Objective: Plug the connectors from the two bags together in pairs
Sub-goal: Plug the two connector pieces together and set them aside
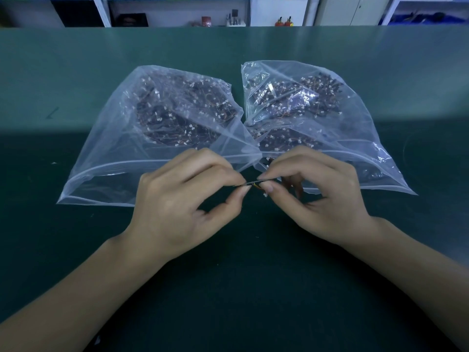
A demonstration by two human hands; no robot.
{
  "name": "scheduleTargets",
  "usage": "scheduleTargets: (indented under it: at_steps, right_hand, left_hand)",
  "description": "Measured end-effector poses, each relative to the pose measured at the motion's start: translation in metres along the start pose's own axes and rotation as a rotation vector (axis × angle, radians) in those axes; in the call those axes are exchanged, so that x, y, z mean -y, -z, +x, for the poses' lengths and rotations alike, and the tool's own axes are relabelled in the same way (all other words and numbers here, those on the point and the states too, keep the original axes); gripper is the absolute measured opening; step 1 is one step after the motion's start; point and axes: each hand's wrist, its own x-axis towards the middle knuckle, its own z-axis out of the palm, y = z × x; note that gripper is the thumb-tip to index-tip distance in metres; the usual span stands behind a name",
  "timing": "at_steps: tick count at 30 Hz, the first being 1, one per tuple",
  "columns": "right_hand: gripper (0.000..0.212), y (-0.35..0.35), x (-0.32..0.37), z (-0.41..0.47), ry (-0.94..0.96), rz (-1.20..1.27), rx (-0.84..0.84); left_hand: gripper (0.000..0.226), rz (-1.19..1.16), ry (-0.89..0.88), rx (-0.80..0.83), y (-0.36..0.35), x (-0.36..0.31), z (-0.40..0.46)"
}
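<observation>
Your left hand point(182, 196) and right hand point(314, 196) meet just in front of the two bags, low over the dark green surface point(228, 288). Each hand pinches with thumb and forefinger, the other fingers loosely curled. Between the fingertips you hold a small wired connector piece point(252, 184): thin dark leads with a trace of yellow and orange run from the left pinch into the right one. A tiny white connector point(265, 195) hangs just below your right fingertips. Whether two connectors are already mated or only one lead is stretched between your hands is too small to tell.

The left bag point(152, 138) lies flat on the surface beyond your left hand, its clear plastic open toward you, with a dense heap of dark wires and white connector heads point(182, 110) gathered in its far half. The right bag point(317, 118) lies beside it, folded and creased, holding a similar heap point(299, 97) in its far part and more wires nearer your right hand. The two bags touch at their inner edges, right above your fingertips.

Across the far edge of the surface stand white shelves point(177, 11) with small items, among them two red bottles point(283, 21).
</observation>
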Motion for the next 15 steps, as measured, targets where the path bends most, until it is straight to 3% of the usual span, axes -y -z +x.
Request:
scheduleTargets:
  at_steps: [15]
  right_hand:
    - [0.004,-0.0009,0.0007,0.0014,0.007,0.003,0.006]
  left_hand:
    - [0.015,0.022,-0.032,0.017,0.0005,0.0010,-0.0005]
